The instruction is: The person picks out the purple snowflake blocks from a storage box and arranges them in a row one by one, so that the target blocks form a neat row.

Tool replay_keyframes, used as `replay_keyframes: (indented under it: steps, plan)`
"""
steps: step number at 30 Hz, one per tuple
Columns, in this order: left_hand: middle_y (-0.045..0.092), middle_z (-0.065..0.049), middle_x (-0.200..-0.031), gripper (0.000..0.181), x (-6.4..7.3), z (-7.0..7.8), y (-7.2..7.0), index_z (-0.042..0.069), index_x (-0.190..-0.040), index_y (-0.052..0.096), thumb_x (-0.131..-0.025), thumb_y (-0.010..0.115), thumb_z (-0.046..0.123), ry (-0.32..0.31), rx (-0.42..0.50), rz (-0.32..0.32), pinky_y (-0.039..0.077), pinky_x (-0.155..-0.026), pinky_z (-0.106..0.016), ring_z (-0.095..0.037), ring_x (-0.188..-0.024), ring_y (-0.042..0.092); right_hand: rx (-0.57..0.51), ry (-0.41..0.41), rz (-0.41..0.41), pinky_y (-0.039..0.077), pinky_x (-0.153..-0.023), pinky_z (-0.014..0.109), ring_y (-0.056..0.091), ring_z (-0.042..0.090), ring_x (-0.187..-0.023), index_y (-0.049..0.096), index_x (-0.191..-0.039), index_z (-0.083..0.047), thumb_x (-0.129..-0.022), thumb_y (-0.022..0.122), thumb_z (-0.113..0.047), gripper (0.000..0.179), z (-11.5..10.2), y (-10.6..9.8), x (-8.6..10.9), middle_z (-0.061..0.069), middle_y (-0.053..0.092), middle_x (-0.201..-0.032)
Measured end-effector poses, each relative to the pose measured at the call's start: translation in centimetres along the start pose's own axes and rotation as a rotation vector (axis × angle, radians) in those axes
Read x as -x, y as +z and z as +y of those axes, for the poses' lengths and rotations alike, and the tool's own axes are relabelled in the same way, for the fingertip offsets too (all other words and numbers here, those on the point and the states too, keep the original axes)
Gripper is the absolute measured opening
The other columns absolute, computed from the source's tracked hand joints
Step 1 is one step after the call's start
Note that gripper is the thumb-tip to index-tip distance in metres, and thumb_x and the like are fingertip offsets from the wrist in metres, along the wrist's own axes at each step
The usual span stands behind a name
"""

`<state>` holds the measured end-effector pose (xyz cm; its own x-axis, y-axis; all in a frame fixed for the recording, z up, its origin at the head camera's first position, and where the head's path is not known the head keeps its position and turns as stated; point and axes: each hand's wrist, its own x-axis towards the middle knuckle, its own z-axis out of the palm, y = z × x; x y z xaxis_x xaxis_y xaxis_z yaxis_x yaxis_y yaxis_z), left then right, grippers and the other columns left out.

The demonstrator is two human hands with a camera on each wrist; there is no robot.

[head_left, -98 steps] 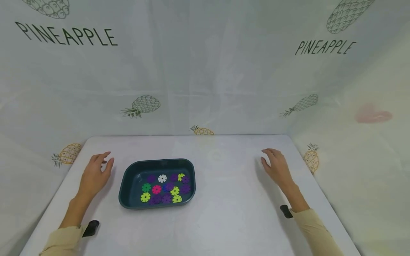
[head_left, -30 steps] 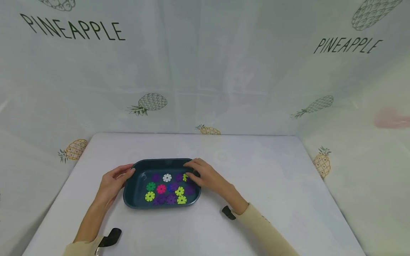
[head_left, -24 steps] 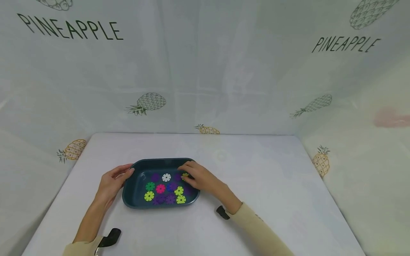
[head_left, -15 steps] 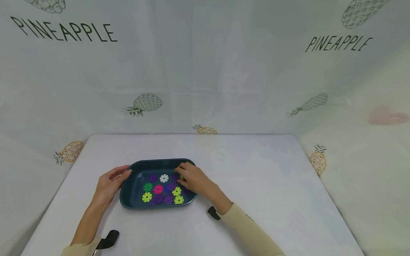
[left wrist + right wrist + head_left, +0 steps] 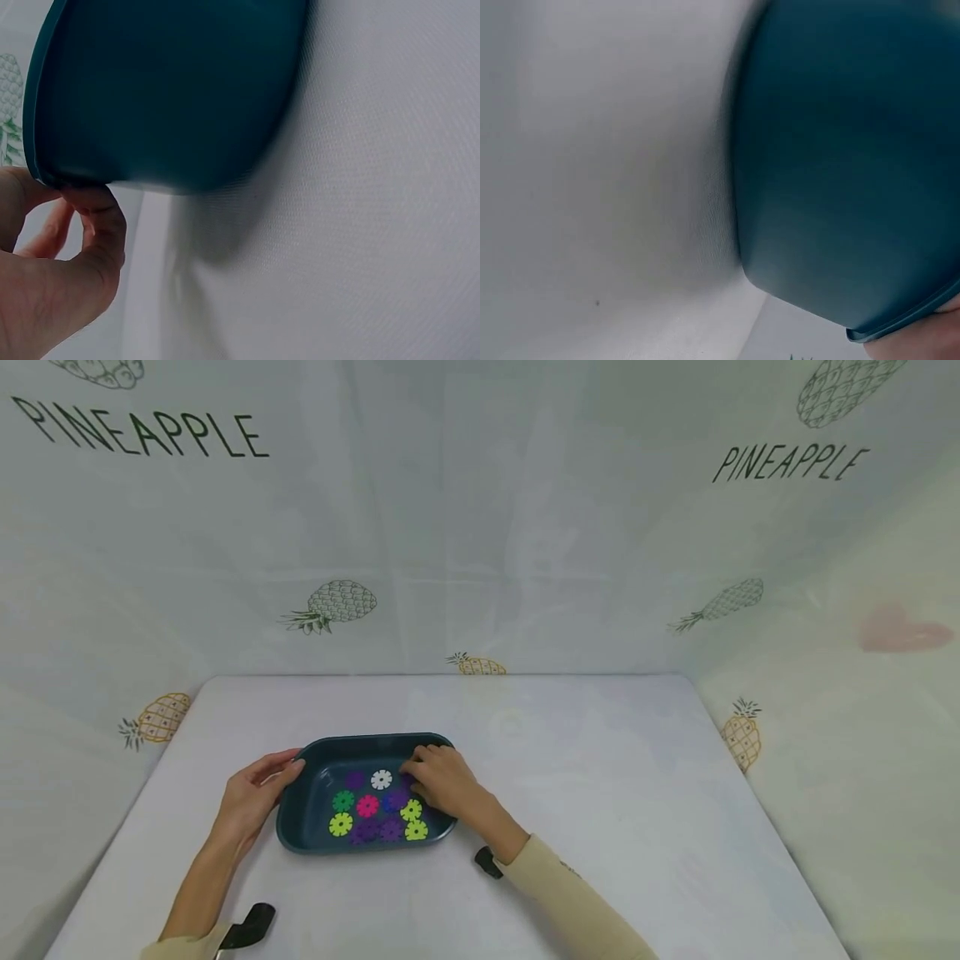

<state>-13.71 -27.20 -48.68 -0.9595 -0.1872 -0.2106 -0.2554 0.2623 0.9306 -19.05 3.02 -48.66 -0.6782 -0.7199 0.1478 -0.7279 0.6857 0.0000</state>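
A dark teal tray (image 5: 311,839) holds several notched plastic discs: a white one (image 5: 381,779), a green one (image 5: 342,801), a pink one (image 5: 367,806), and yellow and purple ones. My left hand (image 5: 251,797) pinches the tray's left rim between thumb and fingers, which the left wrist view shows at the rim's corner. Inside the tray's right end, my right hand (image 5: 442,781) reaches down with bent fingers around a purple disc (image 5: 408,779); I cannot tell whether they grip it. In the right wrist view the tray's outer wall (image 5: 840,180) hides the fingertips.
The tray stands on a white table (image 5: 600,827), left of its middle. A pale curtain (image 5: 525,527) printed with pineapples hangs behind and at both sides. Black straps or mounts (image 5: 251,927) sit at both wrists.
Both hands have come in from the table's sides to the tray. The left has taken hold of its rim; the right has moved leftward over the discs, its fingers drawing together, covering a yellow disc.
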Motion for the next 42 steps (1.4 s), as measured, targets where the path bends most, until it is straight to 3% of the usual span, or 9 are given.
replay_keyframes:
  steps: [7,14,18,23,29,38,42]
  plan:
    - [0.063,0.019,-0.107,0.065,-0.1,0.1,0.0,0.002,-0.144,0.055,-0.097,0.070,0.045,0.003,0.035,-0.010,0.052,-0.079,-0.016,0.003,-0.097,0.060,-0.164,-0.012,0.082,0.053,-0.076,0.019,0.066,0.009,-0.086,0.075,-0.116,-0.018,-0.092,0.080,-0.017,0.024,0.0,-0.3,0.3,0.001,0.066,-0.106]
    - [0.062,0.020,-0.108,0.066,-0.1,-0.1,0.0,0.002,-0.144,0.054,-0.097,0.070,0.046,-0.003,0.036,-0.009,0.052,-0.079,-0.015,0.004,-0.098,0.059,-0.455,-0.024,0.230,0.052,-0.083,0.019,0.066,0.012,-0.092,0.077,-0.106,-0.008,-0.094,0.074,-0.002,0.014,0.4,-0.3,0.7,0.002,0.068,-0.102]
    - [0.061,0.020,-0.110,0.066,-0.1,-0.2,0.1,0.003,-0.144,0.055,-0.097,0.070,0.047,-0.006,0.039,-0.011,0.052,-0.080,-0.015,0.004,-0.099,0.059,-0.558,-0.017,0.326,0.050,-0.080,0.017,0.063,0.011,-0.089,0.077,-0.107,-0.007,-0.096,0.071,-0.002,0.013,0.7,0.1,1.0,0.002,0.067,-0.101]
    - [0.060,0.010,-0.122,0.068,0.1,-0.1,0.2,0.005,-0.146,0.054,-0.097,0.069,0.049,-0.023,0.023,-0.005,0.051,-0.081,-0.014,0.006,-0.100,0.058,-0.734,-0.010,0.406,0.051,-0.079,0.019,0.061,0.010,-0.090,0.076,-0.111,-0.003,-0.097,0.070,-0.002,0.015,1.5,0.7,1.0,0.002,0.067,-0.104]
    - [0.057,-0.002,-0.132,0.069,0.2,-0.1,0.3,0.005,-0.147,0.053,-0.097,0.067,0.051,-0.026,0.008,0.002,0.050,-0.081,-0.013,0.007,-0.101,0.056,-0.885,0.082,0.516,0.056,-0.086,0.025,0.065,0.013,-0.097,0.076,-0.111,-0.004,-0.097,0.072,-0.006,0.015,3.1,0.9,0.7,0.002,0.068,-0.106]
    - [0.060,0.006,-0.123,0.069,0.2,0.2,0.2,0.005,-0.146,0.053,-0.097,0.068,0.051,-0.032,0.001,0.003,0.051,-0.081,-0.013,0.006,-0.100,0.057,-1.013,0.261,0.595,0.057,-0.091,0.035,0.067,0.025,-0.101,0.073,-0.116,-0.006,-0.097,0.070,-0.006,0.019,5.7,1.1,0.9,0.009,0.069,-0.110]
    - [0.060,0.007,-0.122,0.068,0.1,0.2,0.3,0.005,-0.146,0.054,-0.097,0.068,0.051,-0.035,0.006,0.001,0.051,-0.081,-0.014,0.003,-0.101,0.057,-1.079,0.341,0.615,0.057,-0.088,0.031,0.067,0.033,-0.102,0.071,-0.117,0.001,-0.096,0.071,-0.003,0.021,6.9,1.1,1.0,0.016,0.070,-0.114]
